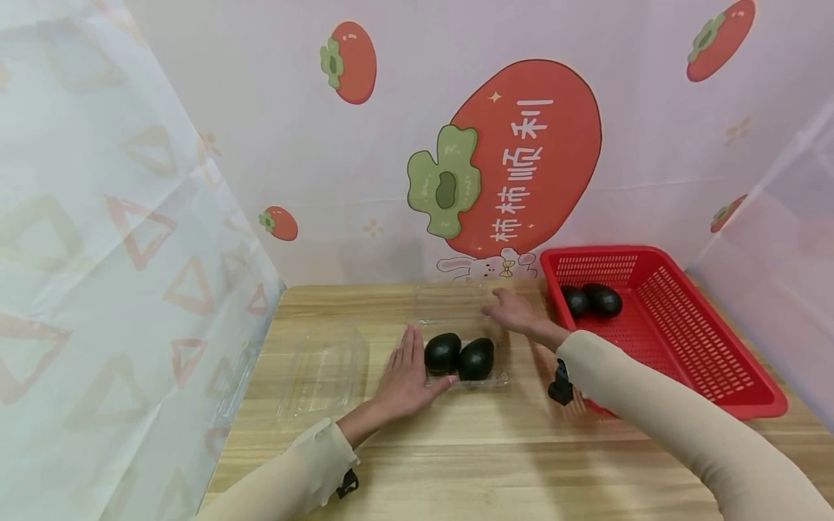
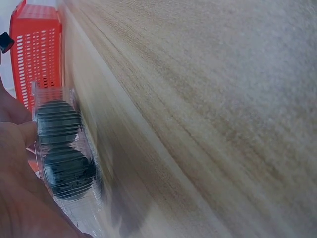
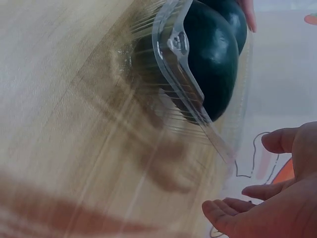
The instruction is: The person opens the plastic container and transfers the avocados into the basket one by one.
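Observation:
A clear plastic clamshell box [image 1: 502,379] stands on the wooden table with its lid [image 1: 449,304] tipped back towards the wall. Two dark green avocados, one on the left [image 1: 443,352] and one on the right [image 1: 477,359], sit side by side in its base. My left hand [image 1: 407,376] lies along the box's left side with straight fingers, the thumb reaching across its front edge. Beside the lid's right edge is my right hand [image 1: 513,311], fingers spread and loosely bent. In the right wrist view that hand [image 3: 277,191] holds nothing and is apart from the box rim [image 3: 166,64].
A red perforated basket [image 1: 710,347] stands at the right, with two more avocados [image 1: 602,299] in its far left corner. Another clear plastic box [image 1: 322,369] lies on the table at the left. Printed sheets [image 1: 365,159] wall in the back and sides.

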`<state>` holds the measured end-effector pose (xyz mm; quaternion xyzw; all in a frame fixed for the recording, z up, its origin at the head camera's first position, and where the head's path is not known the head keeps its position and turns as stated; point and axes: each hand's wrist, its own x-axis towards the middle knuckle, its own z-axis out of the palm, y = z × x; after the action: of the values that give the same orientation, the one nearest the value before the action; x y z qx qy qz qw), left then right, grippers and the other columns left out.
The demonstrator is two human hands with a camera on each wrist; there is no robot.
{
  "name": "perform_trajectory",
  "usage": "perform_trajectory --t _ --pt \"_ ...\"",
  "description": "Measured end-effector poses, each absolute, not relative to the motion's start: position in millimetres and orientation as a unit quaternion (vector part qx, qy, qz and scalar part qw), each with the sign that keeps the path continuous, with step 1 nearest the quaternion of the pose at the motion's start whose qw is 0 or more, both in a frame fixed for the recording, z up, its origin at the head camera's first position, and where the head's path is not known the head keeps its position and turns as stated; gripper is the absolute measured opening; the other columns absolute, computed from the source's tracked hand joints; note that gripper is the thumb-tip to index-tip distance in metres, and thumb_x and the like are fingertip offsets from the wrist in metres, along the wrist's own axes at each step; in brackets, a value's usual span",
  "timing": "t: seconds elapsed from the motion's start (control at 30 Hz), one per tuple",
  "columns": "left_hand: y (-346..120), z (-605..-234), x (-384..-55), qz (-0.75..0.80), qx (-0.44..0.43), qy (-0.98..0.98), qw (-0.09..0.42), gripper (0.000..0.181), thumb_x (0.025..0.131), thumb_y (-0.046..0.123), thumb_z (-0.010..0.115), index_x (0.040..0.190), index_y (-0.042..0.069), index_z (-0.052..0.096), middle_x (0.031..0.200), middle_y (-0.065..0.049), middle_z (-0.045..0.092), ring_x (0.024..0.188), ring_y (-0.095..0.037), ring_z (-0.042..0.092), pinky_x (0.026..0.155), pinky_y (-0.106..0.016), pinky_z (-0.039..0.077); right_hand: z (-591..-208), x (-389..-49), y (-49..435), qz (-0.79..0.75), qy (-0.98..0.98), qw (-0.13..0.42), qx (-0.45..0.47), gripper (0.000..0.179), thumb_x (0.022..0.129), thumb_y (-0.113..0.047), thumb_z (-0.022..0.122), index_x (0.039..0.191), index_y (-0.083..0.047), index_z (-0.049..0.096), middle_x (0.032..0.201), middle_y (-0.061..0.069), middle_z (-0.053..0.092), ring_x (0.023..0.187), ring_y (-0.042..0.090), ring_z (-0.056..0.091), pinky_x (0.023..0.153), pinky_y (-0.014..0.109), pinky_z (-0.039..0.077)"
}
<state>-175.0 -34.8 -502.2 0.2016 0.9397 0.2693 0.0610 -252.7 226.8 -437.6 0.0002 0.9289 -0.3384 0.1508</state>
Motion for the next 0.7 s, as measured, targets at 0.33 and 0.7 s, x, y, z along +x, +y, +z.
perform_trajectory --t 0.33,0.7 --pt "-36 -498 -175 0.267 0.196 0.941 0.071 0.112 0.1 0.062 0.063 0.167 -0.006 0.005 0.176 -0.025 0.0 0.164 -0.037 0.005 0.129 -0.058 0.016 -424 -249 231 -0.325 0.938 0.114 -0.04 0.072 0.104 -0.031 0.062 0.158 0.008 0.037 0.161 0.031 0.042 0.144 0.049 0.047 0.113 0.064 0.044" --pt "-35 -500 -175 0.261 0.198 0.942 0.072 0.114 0.099 0.065 0.062 0.168 -0.004 0.002 0.176 -0.024 -0.001 0.164 -0.036 0.003 0.129 -0.058 0.015 -416 -231 223 -0.279 0.951 0.081 -0.108 0.066 0.101 -0.031 0.068 0.149 0.01 0.052 0.146 0.031 0.059 0.126 0.046 0.064 0.103 0.062 0.053"
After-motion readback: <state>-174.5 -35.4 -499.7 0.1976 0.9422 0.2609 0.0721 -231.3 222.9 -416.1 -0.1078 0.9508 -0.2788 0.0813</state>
